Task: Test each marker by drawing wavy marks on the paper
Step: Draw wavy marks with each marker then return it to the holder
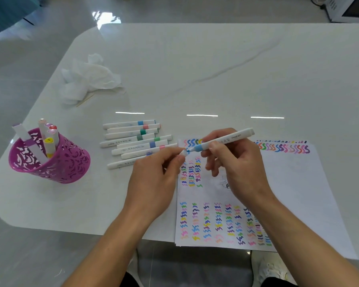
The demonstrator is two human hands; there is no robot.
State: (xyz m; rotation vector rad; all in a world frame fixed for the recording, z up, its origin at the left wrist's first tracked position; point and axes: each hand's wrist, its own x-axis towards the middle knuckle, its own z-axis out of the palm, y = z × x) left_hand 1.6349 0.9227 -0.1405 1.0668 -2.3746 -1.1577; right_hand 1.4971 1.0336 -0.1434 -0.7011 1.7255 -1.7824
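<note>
right hand point(236, 162) fingers grip marker point(226, 139); left hand point(153, 175) fingers pinch cap point(182, 152), nib unclear.

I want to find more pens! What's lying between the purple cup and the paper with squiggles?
A bunch of white markers lies between the purple cup and the paper, seen in the head view.

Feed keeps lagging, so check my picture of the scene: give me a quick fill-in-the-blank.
The right hand holds a marker with a light ____ band.
The left hand pinches its ____.
Loose markers lie on the table ____ of the paper.
More markers stand in the purple ____.
Missing: blue; cap; left; cup.
</note>
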